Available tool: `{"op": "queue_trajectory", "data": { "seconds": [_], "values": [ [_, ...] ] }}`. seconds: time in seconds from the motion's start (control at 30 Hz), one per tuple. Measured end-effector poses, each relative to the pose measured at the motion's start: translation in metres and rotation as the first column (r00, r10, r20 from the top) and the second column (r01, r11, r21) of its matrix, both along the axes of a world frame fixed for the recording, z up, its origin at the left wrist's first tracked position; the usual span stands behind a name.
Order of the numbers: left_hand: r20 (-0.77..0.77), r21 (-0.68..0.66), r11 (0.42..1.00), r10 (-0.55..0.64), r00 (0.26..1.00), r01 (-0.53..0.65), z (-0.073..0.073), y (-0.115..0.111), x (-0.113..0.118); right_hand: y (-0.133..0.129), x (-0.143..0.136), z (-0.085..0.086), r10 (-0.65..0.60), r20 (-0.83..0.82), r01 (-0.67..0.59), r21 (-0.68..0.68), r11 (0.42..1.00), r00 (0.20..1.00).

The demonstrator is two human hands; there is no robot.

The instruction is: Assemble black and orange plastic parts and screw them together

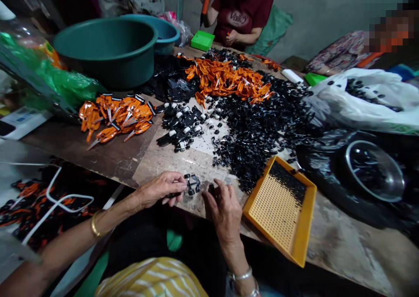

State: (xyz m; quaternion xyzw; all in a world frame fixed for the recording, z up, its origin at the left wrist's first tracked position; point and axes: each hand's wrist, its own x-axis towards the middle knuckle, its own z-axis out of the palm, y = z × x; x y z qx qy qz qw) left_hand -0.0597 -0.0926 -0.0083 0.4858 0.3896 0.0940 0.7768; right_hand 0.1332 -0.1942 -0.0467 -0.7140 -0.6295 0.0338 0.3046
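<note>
Near the front edge of the table, my left hand (168,188) is closed on a small black wheeled part (192,184), its thumb and fingers pinching the left end. To the right of that part is my right hand (225,205), fingers bent over the table, with a small dark piece at the fingertips that is too small to name. Beyond the hands lie black parts with white wheels (181,126), and right of them a big heap of small black pieces (255,135). Orange shells (229,81) are piled farther back.
A yellow perforated tray (306,227) sits right of my right hand. More orange pieces (121,113) and a green tub (104,56) are at left. A metal bowl (347,166) rests on black plastic at right. A person in a maroon shirt (244,15) works across the table.
</note>
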Motion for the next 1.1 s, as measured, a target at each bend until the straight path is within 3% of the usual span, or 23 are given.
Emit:
{"op": "queue_trajectory", "data": {
  "seconds": [0.13,0.3,0.43,0.53,0.73,0.87,1.0,1.1],
  "values": [
    [0.000,0.003,1.000,0.009,1.000,-0.009,-0.002,0.000,0.000,-0.009,0.010,0.006,0.037,-0.265,-0.034,0.014,0.999,0.964],
    [-0.014,0.009,1.000,-0.003,1.000,0.003,-0.001,0.001,0.000,-0.007,0.029,0.010,0.068,-0.421,-0.114,-0.085,0.990,0.905],
    [-0.020,0.036,0.999,-0.034,0.999,0.034,-0.004,0.000,0.001,0.003,0.033,0.012,0.129,-0.350,-0.183,-0.126,0.975,0.928],
    [-0.030,0.059,0.996,-0.058,0.998,0.060,-0.008,0.000,0.002,0.008,0.033,0.013,0.126,-0.245,-0.171,-0.170,0.970,0.961],
    [-0.027,0.062,0.996,-0.070,0.997,0.072,-0.009,0.000,0.001,0.003,0.030,0.008,0.098,-0.176,-0.122,-0.133,0.984,0.980],
    [-0.003,0.031,0.997,-0.073,0.997,0.073,-0.005,0.001,0.001,0.000,0.030,0.009,0.103,-0.270,-0.132,-0.090,0.987,0.957],
    [-0.020,0.014,0.997,-0.070,0.997,0.071,-0.001,0.001,0.003,-0.001,0.023,0.017,0.215,-0.468,-0.215,0.056,0.975,0.857],
    [-0.047,0.007,0.998,-0.066,0.997,0.066,-0.001,0.001,0.005,0.001,0.010,0.020,0.276,-0.515,-0.277,0.078,0.958,0.811]
  ]
}}
